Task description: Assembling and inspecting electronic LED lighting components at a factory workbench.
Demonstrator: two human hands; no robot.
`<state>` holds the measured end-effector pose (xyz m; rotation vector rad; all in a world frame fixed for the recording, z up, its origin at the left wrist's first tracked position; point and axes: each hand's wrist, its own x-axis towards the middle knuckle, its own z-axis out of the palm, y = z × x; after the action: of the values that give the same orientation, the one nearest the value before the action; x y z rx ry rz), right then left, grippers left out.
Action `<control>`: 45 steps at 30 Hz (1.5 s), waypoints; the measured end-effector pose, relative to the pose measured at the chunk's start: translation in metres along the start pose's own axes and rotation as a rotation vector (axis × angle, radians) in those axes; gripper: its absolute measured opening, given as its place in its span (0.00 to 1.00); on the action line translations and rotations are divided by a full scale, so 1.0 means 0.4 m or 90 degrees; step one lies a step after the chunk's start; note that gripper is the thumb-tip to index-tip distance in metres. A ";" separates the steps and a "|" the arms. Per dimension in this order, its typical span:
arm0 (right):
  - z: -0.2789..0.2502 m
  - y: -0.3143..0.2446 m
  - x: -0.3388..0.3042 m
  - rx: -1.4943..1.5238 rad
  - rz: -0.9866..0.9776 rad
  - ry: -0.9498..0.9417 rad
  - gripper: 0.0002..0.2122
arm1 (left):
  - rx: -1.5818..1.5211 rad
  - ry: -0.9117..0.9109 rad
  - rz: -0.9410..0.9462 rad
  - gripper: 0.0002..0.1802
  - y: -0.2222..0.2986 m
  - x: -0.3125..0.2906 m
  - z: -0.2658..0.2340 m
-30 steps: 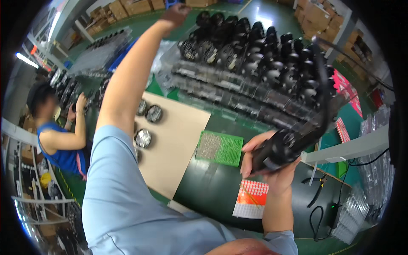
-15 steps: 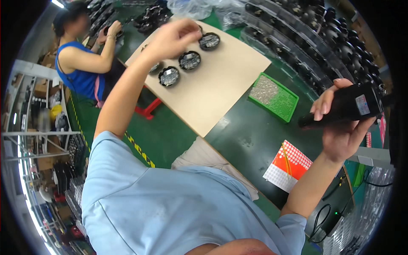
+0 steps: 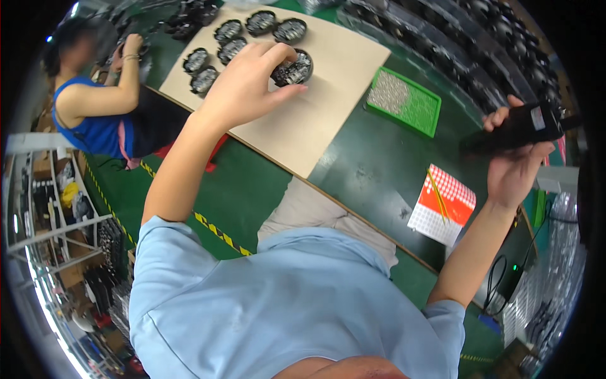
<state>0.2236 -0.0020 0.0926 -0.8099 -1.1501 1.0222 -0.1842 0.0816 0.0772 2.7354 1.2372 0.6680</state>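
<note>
My left hand (image 3: pixel 249 85) reaches over the pale board, thumb and fingers curved round the rim of a round black housing (image 3: pixel 295 68) with shiny metallic parts inside. Its underside and most of my fingertips are hidden. Beyond and left of this hand lie several similar round black housings (image 3: pixel 261 23), their insides facing up. On the right, my right hand (image 3: pixel 514 167) is closed round a black handheld power tool (image 3: pixel 524 129) with a small light label. It is held above the dark green tabletop, and its far end fades into the dark rim of the view.
A green tray (image 3: pixel 435 117) of small metal pieces sits right of the pale board (image 3: pixel 303 142). Nearer lies a red-and-white sticker sheet (image 3: pixel 445 211) with yellow strips on it. Racks of black parts (image 3: pixel 435 57) line the back. At far left, a person in blue (image 3: pixel 91 114) works.
My left hand has come nearer and closed round a round housing. The whole view has shifted, showing more housings. The power tool stays in my right hand.
</note>
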 end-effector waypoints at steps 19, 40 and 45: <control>0.188 0.091 -0.237 -0.376 0.132 0.057 0.14 | -0.258 0.124 0.153 0.27 0.331 -0.016 0.190; 0.167 0.071 -0.256 -0.262 0.316 -0.024 0.14 | -1.210 -0.367 -0.432 0.20 0.395 -0.008 0.222; 0.170 0.072 -0.268 -0.196 0.326 0.010 0.13 | -1.207 -0.328 -0.437 0.18 0.399 -0.012 0.235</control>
<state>0.1420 -0.0922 0.0465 -1.4050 -1.1256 1.2655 -0.0365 -0.0186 0.0276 0.7446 0.5841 0.4752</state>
